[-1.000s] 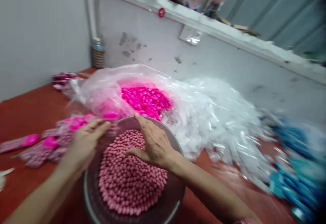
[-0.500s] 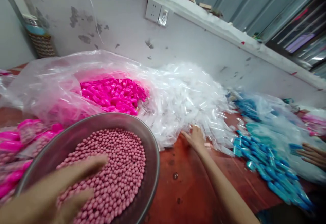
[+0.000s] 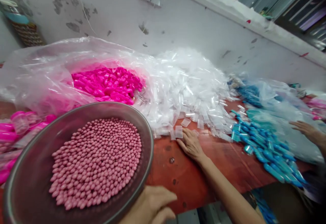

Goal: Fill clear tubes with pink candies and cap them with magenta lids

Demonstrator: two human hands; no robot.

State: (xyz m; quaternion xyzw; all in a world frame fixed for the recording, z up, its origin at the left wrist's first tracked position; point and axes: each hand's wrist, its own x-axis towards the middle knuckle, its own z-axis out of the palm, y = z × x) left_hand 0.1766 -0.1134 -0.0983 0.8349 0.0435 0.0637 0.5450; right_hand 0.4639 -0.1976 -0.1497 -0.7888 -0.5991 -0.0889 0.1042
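Note:
My left hand (image 3: 155,202) is at the lower edge of the view, beside the near right rim of a dark metal bowl (image 3: 19,180). Its thumb and fingers are apart with nothing between them. Small pink beads (image 3: 99,163) fill the middle of the bowl. My right hand (image 3: 192,144) lies on the red-brown tabletop (image 3: 169,176), fingers stretched out and open. Its fingertips are at a small clear plastic piece (image 3: 179,132), at the front edge of a large heap of clear plastic pieces (image 3: 191,85); whether they press on it I cannot tell.
Behind the bowl, bright pink plastic parts (image 3: 107,85) spill from a clear bag (image 3: 46,61). Pink filled pieces (image 3: 7,132) lie at the left. Blue pieces (image 3: 262,146) are piled at the right, near another person's hand (image 3: 305,129). A wall (image 3: 122,20) stands behind.
My left hand has moved from over the beads rightward and toward me, past the bowl's rim. My right hand is now flatter at the heap's front, where several clear pieces lie spread. The view has shifted.

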